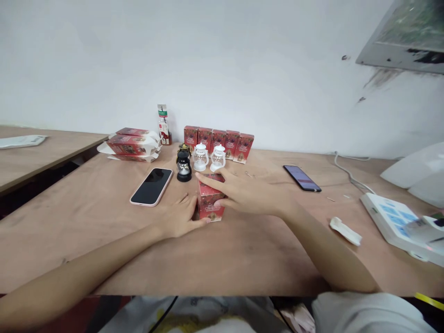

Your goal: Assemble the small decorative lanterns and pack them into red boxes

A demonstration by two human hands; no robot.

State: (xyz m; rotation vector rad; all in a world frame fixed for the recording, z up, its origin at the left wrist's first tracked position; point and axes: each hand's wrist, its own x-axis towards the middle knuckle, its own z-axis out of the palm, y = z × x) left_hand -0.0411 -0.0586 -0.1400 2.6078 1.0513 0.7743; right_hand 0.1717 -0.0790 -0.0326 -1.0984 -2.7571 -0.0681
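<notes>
A small red printed box [211, 206] stands on the table in front of me, with both of my hands on it. My left hand [178, 216] rests low against its left side, thumb across the bottom of the front face and fingers beside it on the tabletop. From the right, my right hand [246, 190] reaches over, one finger along the top and another digit against the front, gripping it. Just behind are two white miniature lanterns [200, 158], a black lantern [183, 167] and a dark gold-trimmed one [185, 148], partly hidden.
Several similar red boxes [219, 142] stand in a row near the wall. Opened red packaging [130, 144] lies at the left beside a bottle [164, 127]. Two phones, one pink-edged [151, 187] and one dark [301, 178], flank my hands. A white power strip [391, 219] is at right.
</notes>
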